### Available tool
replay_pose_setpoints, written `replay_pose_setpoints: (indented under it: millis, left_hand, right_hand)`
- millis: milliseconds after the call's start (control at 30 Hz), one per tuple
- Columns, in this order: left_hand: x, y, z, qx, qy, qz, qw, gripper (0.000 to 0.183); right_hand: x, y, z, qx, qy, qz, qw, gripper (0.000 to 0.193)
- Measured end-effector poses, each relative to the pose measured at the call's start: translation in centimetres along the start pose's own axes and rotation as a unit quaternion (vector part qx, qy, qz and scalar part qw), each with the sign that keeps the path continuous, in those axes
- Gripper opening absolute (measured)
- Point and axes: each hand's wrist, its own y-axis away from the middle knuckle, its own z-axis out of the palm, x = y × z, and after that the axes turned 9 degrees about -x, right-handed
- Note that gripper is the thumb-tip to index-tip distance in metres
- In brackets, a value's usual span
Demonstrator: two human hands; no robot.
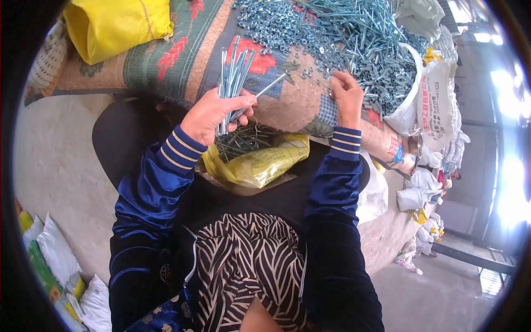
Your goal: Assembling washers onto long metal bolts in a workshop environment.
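Observation:
My left hand (215,113) is closed around a bundle of long silvery bolts (231,74), most of them upright. One bolt (271,86) slants out from between thumb and finger toward the right, with a small piece at its tip. My right hand (348,99) is at the near edge of the heaped metal parts, its fingers curled together. Whatever they pinch, if anything, is too small to make out. Beyond it lie small nuts (271,25), short metal sleeves (381,77) and a tangle of long bolts (354,22).
A patterned cloth (188,55) covers the work surface. Between my legs sits a yellow bag (265,166) beside more long bolts (243,138). Another yellow sack (119,27) lies far left. A white sack (406,113) borders the heap; several white bags (423,188) stand along the right.

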Motion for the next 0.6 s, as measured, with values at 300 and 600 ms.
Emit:
replay_pose_setpoints:
  millis: [300, 600]
  left_hand:
    - [-0.1, 0.1, 0.2, -0.003, -0.023, -0.008, 1.000, 0.018]
    - [0.0, 0.2, 0.3, -0.021, -0.045, -0.016, 0.999, 0.018]
  right_hand:
    - [-1.7, 0.6, 2.3, -0.071, 0.377, -0.184, 0.905, 0.004]
    - [-6.3, 4.6, 6.6, -0.152, -0.258, 0.021, 0.954, 0.020]
